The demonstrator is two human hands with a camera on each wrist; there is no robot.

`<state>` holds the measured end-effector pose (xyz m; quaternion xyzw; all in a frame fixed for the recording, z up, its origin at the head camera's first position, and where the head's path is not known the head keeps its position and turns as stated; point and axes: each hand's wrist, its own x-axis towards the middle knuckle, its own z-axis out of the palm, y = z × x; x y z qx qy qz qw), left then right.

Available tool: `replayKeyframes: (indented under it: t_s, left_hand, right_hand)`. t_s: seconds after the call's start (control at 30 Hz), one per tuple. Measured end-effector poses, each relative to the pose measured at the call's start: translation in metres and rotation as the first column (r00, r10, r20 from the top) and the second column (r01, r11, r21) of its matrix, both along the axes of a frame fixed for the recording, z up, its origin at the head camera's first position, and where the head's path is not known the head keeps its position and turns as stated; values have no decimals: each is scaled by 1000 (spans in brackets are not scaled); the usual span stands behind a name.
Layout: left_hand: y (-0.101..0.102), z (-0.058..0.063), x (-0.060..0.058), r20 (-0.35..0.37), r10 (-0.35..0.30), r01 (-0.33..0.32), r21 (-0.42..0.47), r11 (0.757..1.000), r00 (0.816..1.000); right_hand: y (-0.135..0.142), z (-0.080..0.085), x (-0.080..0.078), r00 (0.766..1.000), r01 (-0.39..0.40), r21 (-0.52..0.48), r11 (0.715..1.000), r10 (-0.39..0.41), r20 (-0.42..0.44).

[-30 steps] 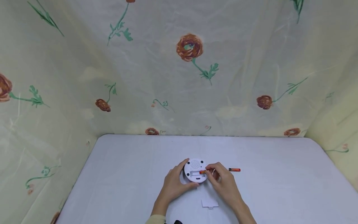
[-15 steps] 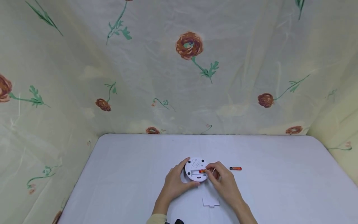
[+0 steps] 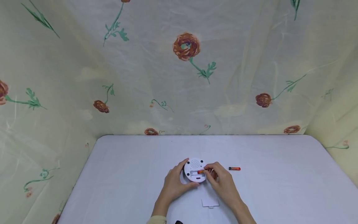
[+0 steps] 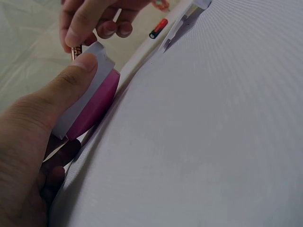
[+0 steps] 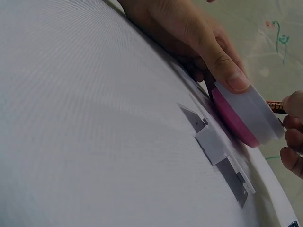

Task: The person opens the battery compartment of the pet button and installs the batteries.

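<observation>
Two hands are working on one small round device (image 3: 195, 170), which is lying back side up on the white surface (image 3: 279, 186). We are gripping the device with our left hand (image 3: 174, 183): the thumb is pressing on its near rim and the fingers are curling round its far left side. In the left wrist view the device is showing a white upper part over a pink lower part (image 4: 92, 106), with the thumb lying along the white edge. Our right hand (image 3: 221, 182) is pinching an orange battery (image 3: 200, 171) between thumb and fingertips, just right of the device. The battery is lying across the open compartment in the device's back, its free end pointing toward the left hand; we cannot tell whether it is seated or only resting on the opening.

A second orange battery (image 3: 234, 169) is lying on the surface just beyond the right hand, to its right, touching nothing. A flat white cover piece (image 3: 210, 203) is lying on the surface near the right wrist, on its inner side, apart from the device. A pale floral cloth (image 3: 179, 68) is hanging behind the surface and along both sides.
</observation>
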<state>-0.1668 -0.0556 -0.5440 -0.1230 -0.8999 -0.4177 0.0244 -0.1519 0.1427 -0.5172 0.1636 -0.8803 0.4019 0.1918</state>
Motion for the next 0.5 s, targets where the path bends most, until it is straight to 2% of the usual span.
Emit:
replayKeyframes:
  t_s: [0.5]
  left_hand:
    - [1,4,3,-8,10,-10,-5,1000,1000]
  right_hand:
    - [-4,-2,3,1000,-5,-5,1000,5,-15]
